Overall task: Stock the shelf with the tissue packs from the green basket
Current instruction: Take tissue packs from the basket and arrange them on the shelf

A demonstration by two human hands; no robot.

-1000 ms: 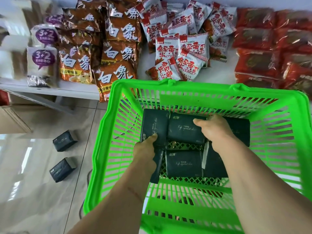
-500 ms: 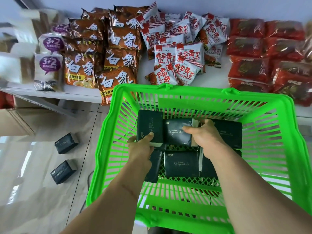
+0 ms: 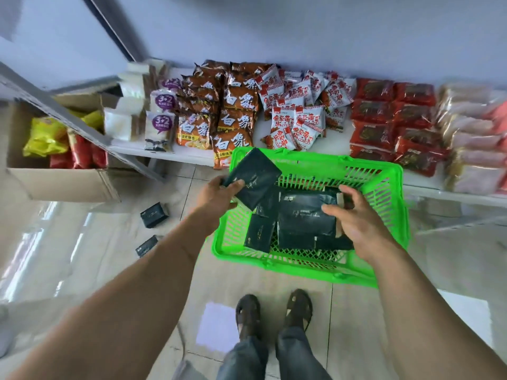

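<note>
**Dark packs up and out of the green basket**

Dark green film is what I have in both hands now. Half a second back both hands were down among the packs on the basket floor; since then they have risen, and the view has pulled back as I straightened, so my sandalled feet (image 3: 274, 314) show at six o'clock.

My left hand (image 3: 219, 192) pinches a tissue pack (image 3: 255, 178), thumb across its face, and holds it tilted above the basket's near-left corner, at about eleven o'clock from frame centre. My right hand (image 3: 359, 220) has its thumb and fingers curled round a second, flatter pack (image 3: 304, 215), lifted a little over the ones left below. The green basket (image 3: 389, 187) sits on the floor against the shelf (image 3: 192, 157), with several more dark packs (image 3: 259, 233) lying or leaning inside. I judge the pick done and the carry to the shelf next.

The trouble is room. The shelf at twelve o'clock is crowded: brown noodle bags (image 3: 233, 122), red-and-white snack packets (image 3: 299, 119), red wrapped packs (image 3: 389, 119). I cannot see an open stretch for tissue from here. Two dark packs (image 3: 153, 215) lie on the tiles at nine o'clock, near a cardboard box (image 3: 55, 160) of snacks at ten; I would guess they need collecting too.
</note>
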